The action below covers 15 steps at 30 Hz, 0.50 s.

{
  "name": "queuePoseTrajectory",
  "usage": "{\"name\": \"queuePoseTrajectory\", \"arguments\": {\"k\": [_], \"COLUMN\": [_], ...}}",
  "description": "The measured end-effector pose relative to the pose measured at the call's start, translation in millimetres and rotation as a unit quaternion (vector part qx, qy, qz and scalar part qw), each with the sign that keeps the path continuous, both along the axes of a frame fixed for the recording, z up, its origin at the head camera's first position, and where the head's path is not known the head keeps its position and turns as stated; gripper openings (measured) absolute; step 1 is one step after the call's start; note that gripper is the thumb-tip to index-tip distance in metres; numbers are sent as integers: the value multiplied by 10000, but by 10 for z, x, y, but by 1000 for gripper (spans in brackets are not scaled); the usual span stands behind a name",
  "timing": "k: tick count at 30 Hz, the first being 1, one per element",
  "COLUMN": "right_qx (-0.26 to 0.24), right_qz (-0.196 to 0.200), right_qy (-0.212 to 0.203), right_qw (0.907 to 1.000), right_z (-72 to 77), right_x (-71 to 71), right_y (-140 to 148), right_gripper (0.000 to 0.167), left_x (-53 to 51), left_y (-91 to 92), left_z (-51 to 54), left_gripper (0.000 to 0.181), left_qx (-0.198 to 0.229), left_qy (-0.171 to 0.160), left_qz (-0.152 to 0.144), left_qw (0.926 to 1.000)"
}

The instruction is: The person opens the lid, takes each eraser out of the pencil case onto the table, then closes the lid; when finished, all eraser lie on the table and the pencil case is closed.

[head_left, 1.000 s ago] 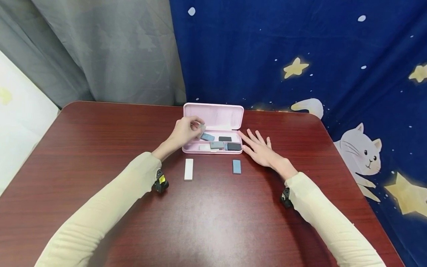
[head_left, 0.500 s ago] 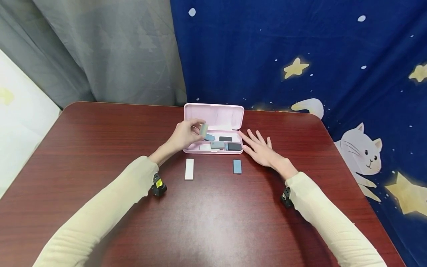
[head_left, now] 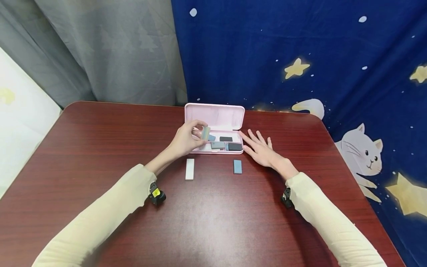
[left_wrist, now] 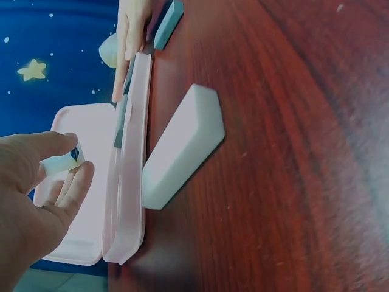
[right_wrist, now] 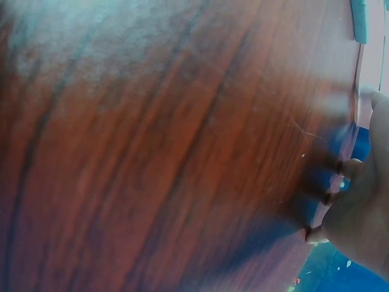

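Just above the left part of the open pink pencil case (head_left: 213, 152), my left hand (head_left: 186, 139) pinches a small pastel-striped eraser (head_left: 205, 133) between thumb and fingers. In the left wrist view this eraser (left_wrist: 58, 163) looks pale with a dark mark. Inside the case lie a grey eraser (head_left: 218, 145), dark erasers (head_left: 226, 139) and a blue one (head_left: 212, 138), partly hidden by the hand. My right hand (head_left: 261, 152) is spread with straight fingers, its thumb and index finger touching the case's right end.
On the brown table (head_left: 207, 215), a long white eraser (head_left: 189, 169) lies before the case's left side. A blue eraser (head_left: 237, 167) lies before its right side. The case's lid (head_left: 215, 115) stands raised at the back, near the curtain (head_left: 233, 55).
My left hand has lifted the striped eraser up from the left part of the case and shifted slightly right, turning it upright. The right hand has stayed in place.
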State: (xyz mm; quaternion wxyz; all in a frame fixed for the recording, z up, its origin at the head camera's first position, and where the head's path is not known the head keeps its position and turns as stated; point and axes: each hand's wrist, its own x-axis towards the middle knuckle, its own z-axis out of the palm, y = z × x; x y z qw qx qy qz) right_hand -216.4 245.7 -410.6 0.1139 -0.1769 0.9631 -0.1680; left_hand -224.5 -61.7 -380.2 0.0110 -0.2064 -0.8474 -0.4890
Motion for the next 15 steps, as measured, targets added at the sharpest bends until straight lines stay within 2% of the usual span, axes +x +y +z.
{"name": "queuePoseTrajectory", "arguments": {"k": [5,15], "right_qx": [-23,-25], "right_qz": [4,-5], "right_qy": [-3,3], "right_qw": [10000,10000], "right_z": [-2,-1], "right_x": [-1,-1], "right_y": [5,7], "right_gripper": [58,58], "left_x": [91,295], "left_y": [10,94], "left_z": [4,35], "left_gripper": [52,51], "left_qx": [82,400], "left_qy": [-90,119], "left_qz": [30,104], "left_qw": [9999,9991]}}
